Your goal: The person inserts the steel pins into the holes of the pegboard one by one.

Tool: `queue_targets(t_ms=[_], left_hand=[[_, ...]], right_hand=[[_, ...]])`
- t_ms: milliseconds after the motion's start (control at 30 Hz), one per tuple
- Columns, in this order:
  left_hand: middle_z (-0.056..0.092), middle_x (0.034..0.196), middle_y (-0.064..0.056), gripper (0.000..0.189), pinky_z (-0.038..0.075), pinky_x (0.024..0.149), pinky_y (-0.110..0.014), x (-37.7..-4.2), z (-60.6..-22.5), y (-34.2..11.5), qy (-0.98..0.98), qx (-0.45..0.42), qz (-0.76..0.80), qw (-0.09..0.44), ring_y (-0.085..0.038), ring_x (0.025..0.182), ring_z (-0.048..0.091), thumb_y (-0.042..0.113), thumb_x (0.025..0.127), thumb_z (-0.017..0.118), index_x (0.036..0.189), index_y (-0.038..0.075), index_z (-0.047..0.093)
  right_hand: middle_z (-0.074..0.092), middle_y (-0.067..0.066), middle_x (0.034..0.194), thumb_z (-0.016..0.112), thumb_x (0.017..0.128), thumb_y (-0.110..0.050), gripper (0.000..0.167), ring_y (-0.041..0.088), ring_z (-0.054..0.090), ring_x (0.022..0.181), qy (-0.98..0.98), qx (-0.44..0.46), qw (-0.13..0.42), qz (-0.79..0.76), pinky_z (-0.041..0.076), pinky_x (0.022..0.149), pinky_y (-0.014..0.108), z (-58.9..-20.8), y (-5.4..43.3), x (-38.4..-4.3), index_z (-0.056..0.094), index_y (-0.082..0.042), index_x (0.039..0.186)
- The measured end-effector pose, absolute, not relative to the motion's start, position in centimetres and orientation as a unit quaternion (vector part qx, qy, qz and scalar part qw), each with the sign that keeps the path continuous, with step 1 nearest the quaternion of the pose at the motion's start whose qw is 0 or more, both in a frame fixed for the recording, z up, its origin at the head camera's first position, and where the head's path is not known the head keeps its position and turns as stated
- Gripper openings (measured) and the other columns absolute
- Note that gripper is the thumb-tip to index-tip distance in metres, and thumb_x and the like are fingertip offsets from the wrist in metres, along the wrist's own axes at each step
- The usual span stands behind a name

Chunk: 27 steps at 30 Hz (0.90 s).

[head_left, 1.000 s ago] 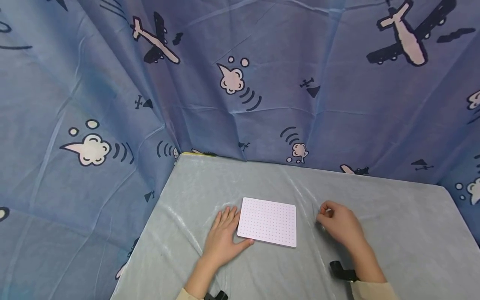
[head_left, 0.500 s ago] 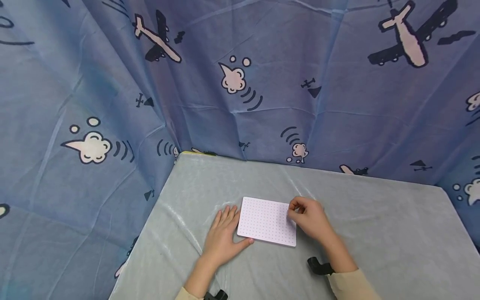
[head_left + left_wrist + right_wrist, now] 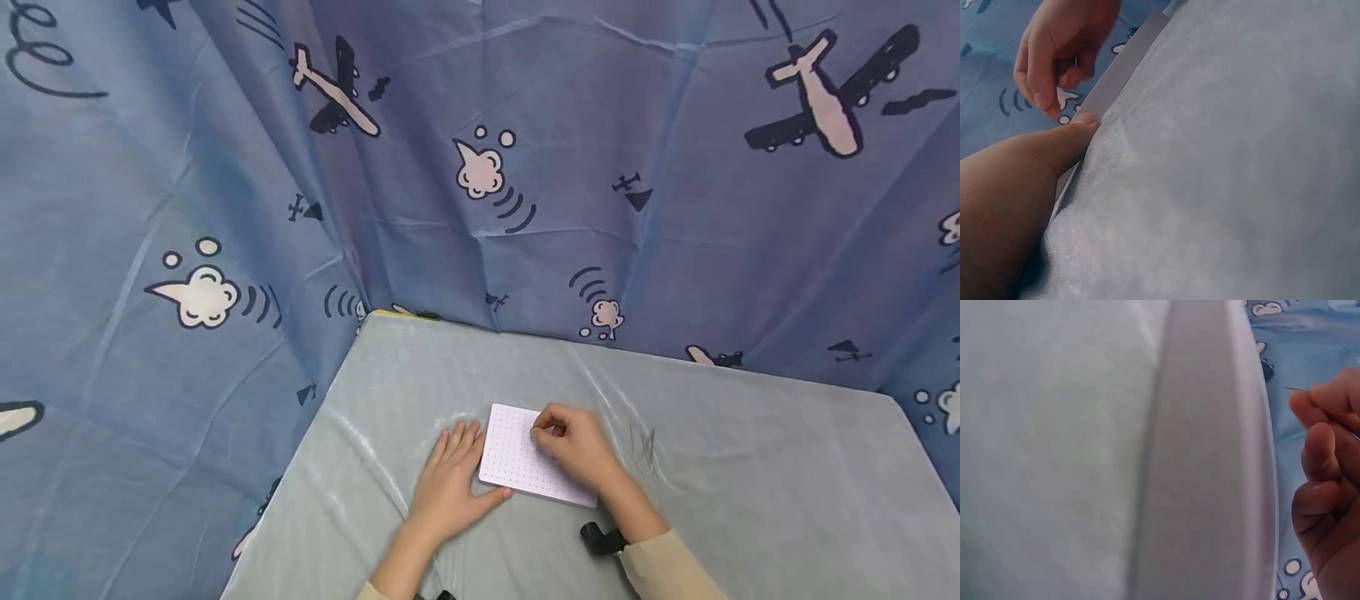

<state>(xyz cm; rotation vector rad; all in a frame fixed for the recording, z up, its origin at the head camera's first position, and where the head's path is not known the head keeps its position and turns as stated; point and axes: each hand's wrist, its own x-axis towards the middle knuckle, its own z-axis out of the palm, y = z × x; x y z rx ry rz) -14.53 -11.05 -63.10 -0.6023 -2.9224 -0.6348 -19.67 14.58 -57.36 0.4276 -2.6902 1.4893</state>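
Note:
A white board dotted with a grid of small holes or dots lies on the grey cloth. My left hand rests on the cloth with fingers spread, fingers by the board's left edge and thumb at its near edge. In the left wrist view the thumb presses the side of the board. Over the board's right half, my right hand pinches a thin, dark, needle-like piece between thumb and forefinger. Its other fingers are curled, and its lower end is hidden in the head view.
Several thin dark strands lie on the grey cloth right of the board. A blue curtain printed with planes hangs behind and left of the table. A black wrist mount sits below the right hand.
My right hand has moved left from the cloth beside the board to over the board, still pinching. The left hand has kept its place; the head view has tilted slightly.

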Motion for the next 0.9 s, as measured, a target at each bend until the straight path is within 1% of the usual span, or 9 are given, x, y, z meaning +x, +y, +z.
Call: queue_targets(t_ms=[233,500,733,900], left_hand=[[0.04,0.174,-0.009,0.102,0.013,0.138,-0.047,-14.3,-63.3,-11.2,-0.956,-0.202,-0.207,0.054,-0.029,0.165,0.028,0.082,0.092,0.064,0.166,0.013,0.049],[0.037,0.175,-0.008,0.103,0.009,0.138,-0.046,-14.5,-63.3,-11.3,-0.956,-0.203,-0.209,0.046,-0.027,0.166,0.024,0.082,0.094,0.061,0.168,0.012,0.045],[0.039,0.175,-0.008,0.103,0.013,0.138,-0.046,-14.5,-63.2,-11.3,-0.956,-0.201,-0.206,0.052,-0.028,0.165,0.027,0.081,0.093,0.063,0.167,0.011,0.047],[0.037,0.175,-0.008,0.103,0.01,0.138,-0.044,-14.5,-63.2,-11.4,-0.957,-0.201,-0.202,0.046,-0.027,0.166,0.025,0.08,0.093,0.064,0.168,0.012,0.045]], right_hand=[[0.062,-0.01,0.068,0.084,0.091,-0.001,0.021,0.007,0.053,0.059,-0.866,0.145,0.011,0.479,0.046,0.053,0.023,-58.2,13.3,-19.5,0.077,-0.02,0.085],[0.06,-0.016,0.068,0.084,0.088,-0.002,0.024,0.005,0.054,0.061,-0.886,0.147,0.03,0.439,0.046,0.055,0.024,-58.1,12.6,-20.0,0.075,-0.024,0.083],[0.061,-0.016,0.069,0.083,0.088,-0.003,0.024,0.006,0.054,0.062,-0.894,0.142,0.027,0.424,0.046,0.056,0.024,-58.0,12.2,-20.2,0.076,-0.025,0.082],[0.06,-0.015,0.069,0.082,0.088,-0.004,0.023,0.006,0.053,0.062,-0.9,0.135,0.023,0.414,0.045,0.056,0.024,-58.0,11.9,-20.1,0.076,-0.025,0.081]])
